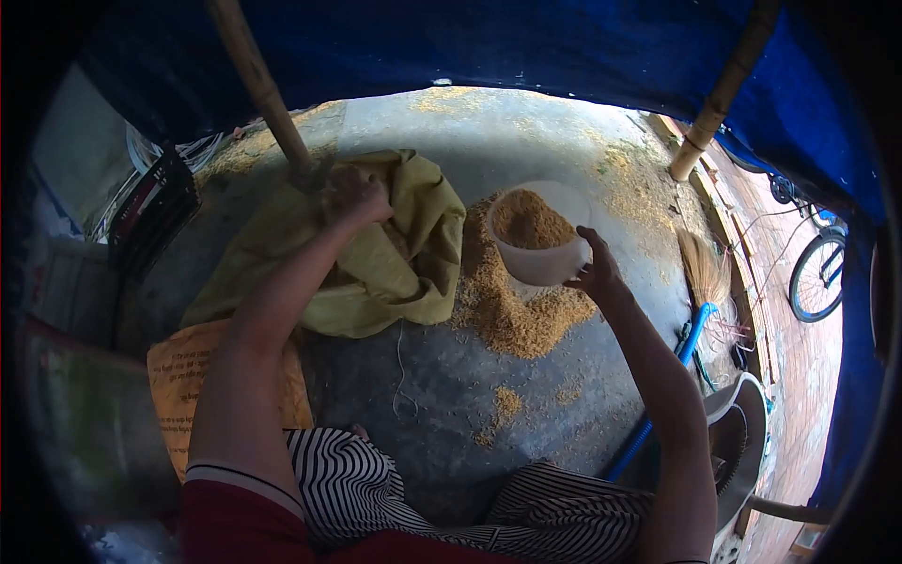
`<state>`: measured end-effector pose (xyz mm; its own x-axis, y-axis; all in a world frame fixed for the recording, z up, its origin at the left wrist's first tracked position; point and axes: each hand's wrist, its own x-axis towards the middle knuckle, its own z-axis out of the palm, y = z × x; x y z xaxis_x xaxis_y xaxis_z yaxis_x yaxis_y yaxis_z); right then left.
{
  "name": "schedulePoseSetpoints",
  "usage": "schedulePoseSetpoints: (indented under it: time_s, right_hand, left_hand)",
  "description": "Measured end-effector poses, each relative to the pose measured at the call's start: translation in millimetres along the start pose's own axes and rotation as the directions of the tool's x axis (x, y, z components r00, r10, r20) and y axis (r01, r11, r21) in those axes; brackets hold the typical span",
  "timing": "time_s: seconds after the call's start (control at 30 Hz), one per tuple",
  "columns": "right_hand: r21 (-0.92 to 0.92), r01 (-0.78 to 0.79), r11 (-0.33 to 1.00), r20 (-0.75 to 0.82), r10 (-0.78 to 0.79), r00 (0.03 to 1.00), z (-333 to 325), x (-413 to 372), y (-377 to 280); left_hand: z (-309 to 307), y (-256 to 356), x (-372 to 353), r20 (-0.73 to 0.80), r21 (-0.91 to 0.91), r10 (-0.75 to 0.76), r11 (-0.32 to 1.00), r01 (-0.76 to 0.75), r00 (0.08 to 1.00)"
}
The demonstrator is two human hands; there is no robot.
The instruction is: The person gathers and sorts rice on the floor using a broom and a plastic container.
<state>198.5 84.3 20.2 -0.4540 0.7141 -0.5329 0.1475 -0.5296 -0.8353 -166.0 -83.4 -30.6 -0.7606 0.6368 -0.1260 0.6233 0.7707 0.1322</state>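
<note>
My right hand [596,263] is closed on the side of a whitish plastic tub [540,266], tilted so its mouth faces up and towards me. Brown meal [534,221] fills much of it. Below the tub lies a pile of yellowish husks or grain [526,324] on the floor. My left hand [357,195] grips the upper edge of an olive-yellow sack [376,291]. The sack is slumped and creased on the floor, left of the pile. What is inside it is hidden from this angle.
An orange printed bag [178,376] lies by my left arm. A bamboo pole [258,80] stands behind the sack. To the right are a straw broom [705,268] with a blue handle and a grey bin [742,432]. A blue tarp [470,47] hangs overhead; a bicycle [817,273] stands outside.
</note>
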Motion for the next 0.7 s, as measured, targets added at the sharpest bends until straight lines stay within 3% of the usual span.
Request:
schedulePoseSetpoints:
  time_s: [0.13,0.2,0.23,0.3,0.37,0.43,0.5,0.57,0.63,0.67,0.7]
  right_hand:
    - [0.056,-0.015,0.998,0.133,0.007,0.991,45.7,6.0,-7.6]
    - [0.023,0.021,1.000,0.168,-0.024,0.985,72.3,1.8,-9.1]
    - [-0.004,0.059,0.998,0.192,-0.057,0.980,85.9,-1.3,-9.3]
    - [-0.030,0.093,0.995,0.213,-0.085,0.973,106.6,0.1,-4.7]
    - [-0.156,0.175,0.972,0.186,-0.145,0.972,129.5,-4.2,0.5]
    - [-0.165,0.179,0.970,0.219,-0.141,0.965,144.2,-1.8,8.6]
    - [-0.169,0.236,0.957,0.252,-0.189,0.949,160.5,-1.4,14.3]
    - [-0.205,0.277,0.939,0.245,-0.225,0.943,174.3,12.5,25.1]
    - [-0.432,0.635,0.641,0.331,-0.542,0.772,189.7,34.4,40.5]
    - [-0.545,0.679,0.491,0.355,-0.599,0.718,195.6,32.3,40.8]
    - [-0.545,0.680,0.490,0.361,-0.595,0.718,205.5,25.5,42.1]
  left_hand:
    - [-24.5,-20.1,-36.0,0.050,0.038,-0.046,0.998,0.044,0.998]
    - [-31.0,-28.1,-42.0,0.215,0.162,0.009,0.986,-0.044,0.977]
    - [-29.9,-36.1,-41.2,0.216,0.159,0.002,0.987,-0.037,0.976]
    - [-25.1,-52.0,-34.1,0.391,-0.150,0.013,0.987,0.050,0.920]
    - [-15.3,-70.3,-20.9,0.386,-0.217,0.040,0.975,0.049,0.921]
    - [-20.3,-78.6,-27.1,0.379,-0.284,0.063,0.957,0.051,0.923]
    - [-24.1,-85.2,-37.7,0.211,-0.449,0.173,0.891,-0.062,0.962]
    - [-28.3,-92.6,-33.2,0.259,-0.478,0.233,0.874,-0.086,0.937]
    - [-33.8,-96.9,-27.3,0.302,-0.507,0.292,0.856,-0.106,0.908]
    - [-37.2,-99.6,-25.1,0.239,-0.445,0.376,0.862,-0.243,0.895]
    - [-41.0,-103.0,-24.5,0.186,-0.370,0.459,0.852,-0.371,0.869]
